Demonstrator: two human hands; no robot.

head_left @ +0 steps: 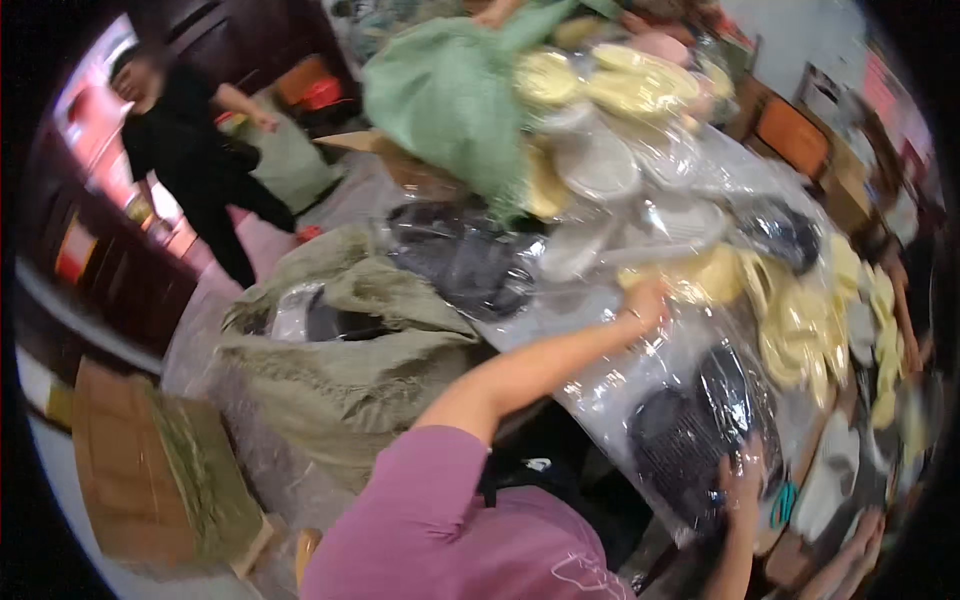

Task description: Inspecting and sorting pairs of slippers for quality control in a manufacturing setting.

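Observation:
My left hand [648, 305] reaches across the plastic-covered table. Its fingers look closed at the edge of a bagged pair of pale yellow slippers [705, 275]; blur hides exactly what they grip. Nearer to me, a pair of black slippers [665, 440] lies in a clear plastic bag. My right hand [742, 470] grips the right side of that bag, close to the table's near edge. Beyond my left hand are bagged white slippers [660, 228] and dark bagged slippers [465, 260]. More yellow slippers [795, 325] lie to the right.
An olive woven sack [350, 375] with slippers in it stands at my left. A green sack [450, 100] rests on the far pile. Cardboard boxes [130, 460] stand lower left. A person in black [200, 150] is by the doorway. Teal scissors [784, 503] and another person's hands [860, 545] are at right.

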